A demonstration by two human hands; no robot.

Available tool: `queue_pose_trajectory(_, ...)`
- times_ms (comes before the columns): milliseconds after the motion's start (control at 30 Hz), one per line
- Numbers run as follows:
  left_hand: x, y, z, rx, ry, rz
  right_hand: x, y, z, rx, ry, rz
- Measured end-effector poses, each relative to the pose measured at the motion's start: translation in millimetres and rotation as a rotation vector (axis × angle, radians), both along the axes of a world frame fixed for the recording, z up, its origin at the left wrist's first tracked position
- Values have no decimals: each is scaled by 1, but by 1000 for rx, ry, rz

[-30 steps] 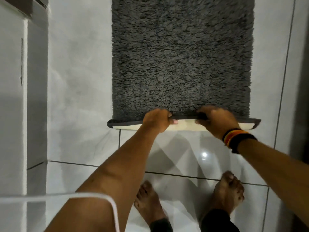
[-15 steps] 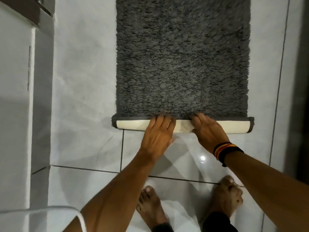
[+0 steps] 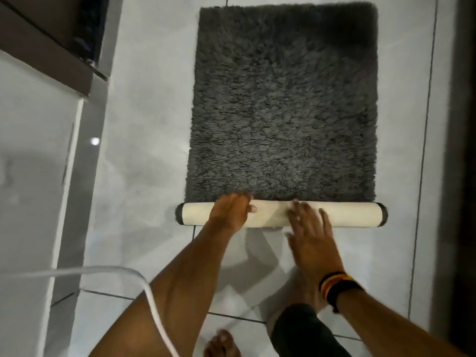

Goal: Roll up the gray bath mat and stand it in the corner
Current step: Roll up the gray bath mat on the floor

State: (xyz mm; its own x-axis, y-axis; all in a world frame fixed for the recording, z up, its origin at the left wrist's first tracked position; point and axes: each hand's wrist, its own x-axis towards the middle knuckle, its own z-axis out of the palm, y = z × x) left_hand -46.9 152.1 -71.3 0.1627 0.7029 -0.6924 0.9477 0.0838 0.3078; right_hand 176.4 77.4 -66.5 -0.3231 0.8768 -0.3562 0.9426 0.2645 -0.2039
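Note:
The gray shaggy bath mat (image 3: 283,104) lies flat on the white tiled floor, its near end turned into a thin roll (image 3: 347,213) that shows the cream backing. My left hand (image 3: 231,211) rests on top of the roll left of its middle, fingers curled over it. My right hand (image 3: 311,240) is flat with spread fingers, its fingertips touching the roll's near side and its palm over the floor tile. A striped black, red and yellow band sits on that wrist.
A white cabinet (image 3: 33,176) with a dark top edge stands along the left. A dark wall or door strip (image 3: 461,150) runs down the right. A white cord (image 3: 144,287) hangs near my left arm. My bare feet (image 3: 221,343) stand on the tiles below.
The near edge, first lifted and folded over, is now a thicker roll moved a little farther up the mat. My right hand slid back toward me; the camera view rose.

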Motion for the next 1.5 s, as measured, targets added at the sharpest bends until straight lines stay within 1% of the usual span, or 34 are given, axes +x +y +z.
queue_pose_trajectory(67,7,-6,6,145,94,-54,-4,-27,-3,-109,-35,21)
queue_pose_trajectory(133,15,-21,15,277,166,-32,-9,-32,-6,-216,-88,-27)
queue_pose_trajectory(200,24,-45,23,362,87,42,-17,-21,-10,-267,-140,-62)
queue_pose_trajectory(233,28,-59,27,367,37,45,-21,-7,-9,-280,-165,-69)
queue_pose_trajectory(267,31,-72,29,312,-1,38,-24,7,-8,-292,-180,-71)
queue_pose_trajectory(367,32,-95,23,89,12,35,-27,40,-4,-327,-169,-70)
queue_pose_trajectory(433,28,-84,14,70,52,18,-25,55,0,-343,-138,-86)
queue_pose_trajectory(567,26,-38,8,73,88,-3,-27,68,9,-203,-57,-135)
queue_pose_trajectory(633,26,-11,10,147,80,19,-27,59,10,-143,-24,-139)
queue_pose_trajectory(667,27,5,11,173,84,24,-26,54,11,-151,-37,-140)
queue_pose_trajectory(767,24,55,13,162,73,17,-22,65,10,-287,-82,-230)
queue_pose_trajectory(867,20,86,15,175,52,-8,-22,106,5,-278,-93,-260)
queue_pose_trajectory(967,19,91,19,348,-36,-90,-27,156,7,-224,-84,-260)
queue_pose_trajectory(1033,22,86,20,409,-109,-116,-32,184,9,-215,-90,-265)
queue_pose_trajectory(1100,27,85,19,392,-132,-117,-35,206,10,-219,-93,-276)
queue_pose_trajectory(1200,32,97,16,292,-72,-95,-39,222,13,-214,-71,-308)
queue_pose_trajectory(1267,30,112,16,227,-28,-121,-38,221,20,-148,-41,-321)
queue_pose_trajectory(1333,28,129,16,217,16,-153,-35,214,25,-87,-23,-291)
queue_pose_trajectory(1367,27,139,17,201,9,-151,-34,209,25,-100,-27,-259)
queue_pose_trajectory(1433,24,163,18,179,-33,-145,-29,205,24,-198,-50,-213)
queue_pose_trajectory(1500,21,182,18,192,-31,-153,-29,214,18,-221,-62,-202)
